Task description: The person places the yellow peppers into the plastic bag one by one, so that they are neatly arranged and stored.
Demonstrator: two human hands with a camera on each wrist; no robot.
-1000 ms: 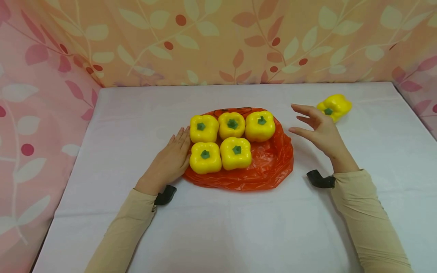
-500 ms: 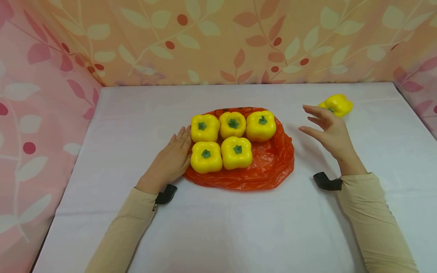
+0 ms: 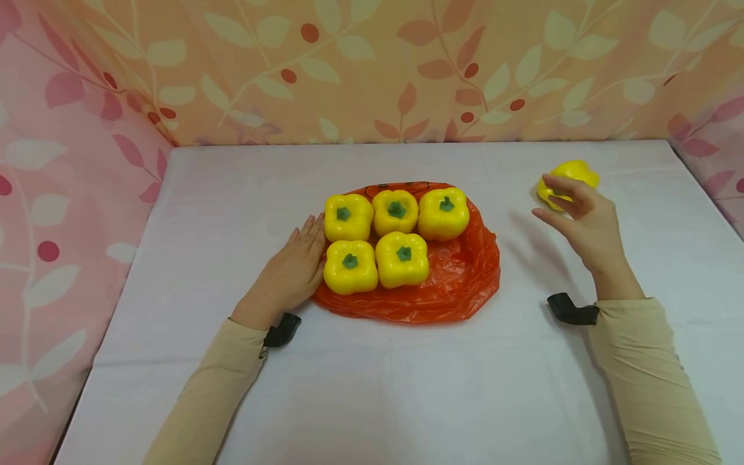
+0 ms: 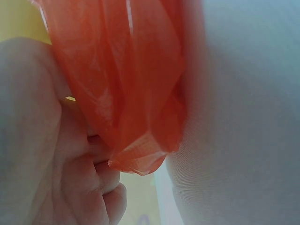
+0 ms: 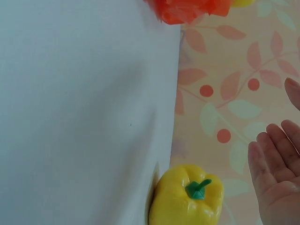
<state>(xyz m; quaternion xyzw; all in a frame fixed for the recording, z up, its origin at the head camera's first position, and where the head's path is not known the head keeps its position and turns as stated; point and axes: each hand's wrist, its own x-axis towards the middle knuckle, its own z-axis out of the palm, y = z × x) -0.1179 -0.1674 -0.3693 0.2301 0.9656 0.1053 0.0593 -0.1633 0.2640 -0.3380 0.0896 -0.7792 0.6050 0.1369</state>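
Note:
Several yellow bell peppers (image 3: 402, 272) with green stems sit in two rows on a crumpled red plastic bag (image 3: 456, 271) in the head view. My left hand (image 3: 286, 274) lies along the bag's left side, fingers straight, touching it beside the peppers. Up close in the left wrist view, folds of the bag (image 4: 126, 84) hang against that hand's palm (image 4: 61, 159). At the back right lies a lone yellow bell pepper (image 3: 581, 171) on its side, partly hidden by my right hand (image 3: 593, 229). That hand holds nothing; its fingers and thumb are parted, apart from the lone pepper (image 5: 185, 201) in the right wrist view.
A white cloth covers the table (image 3: 372, 381). Patterned fabric (image 3: 360, 71) rises behind the table's back edge, with a pink leaf-print sheet (image 3: 52, 213) on the left. A black wrist mount (image 3: 572, 310) sticks out at the right cuff, and another (image 3: 283, 330) at the left.
My right hand has moved rightward, away from the bag and towards the lone bell pepper, now overlapping it in the head view. The left hand and the peppers on the bag have stayed put.

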